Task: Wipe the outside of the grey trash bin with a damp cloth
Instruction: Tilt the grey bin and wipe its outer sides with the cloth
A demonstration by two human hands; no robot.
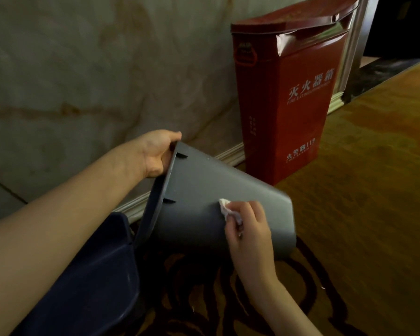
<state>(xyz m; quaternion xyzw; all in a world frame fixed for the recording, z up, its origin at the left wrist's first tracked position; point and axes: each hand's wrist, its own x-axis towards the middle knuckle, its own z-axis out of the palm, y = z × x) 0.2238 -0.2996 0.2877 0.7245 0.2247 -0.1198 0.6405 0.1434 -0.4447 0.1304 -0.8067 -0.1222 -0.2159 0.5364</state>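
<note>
The grey trash bin [204, 190] is tipped on its side above the carpet, its open rim facing left and its base toward the right. My left hand [157, 155] grips the upper part of the rim, fingers curled over the edge. My right hand [249, 225] presses a small crumpled white cloth [226, 207] against the bin's outer wall near its middle. Most of the cloth is hidden inside my fingers.
A red fire extinguisher box [286, 98] stands against the marble wall [83, 69] just behind the bin. A dark blue bin [95, 275] sits at lower left under my left forearm. Patterned brown carpet [361, 190] spreads to the right.
</note>
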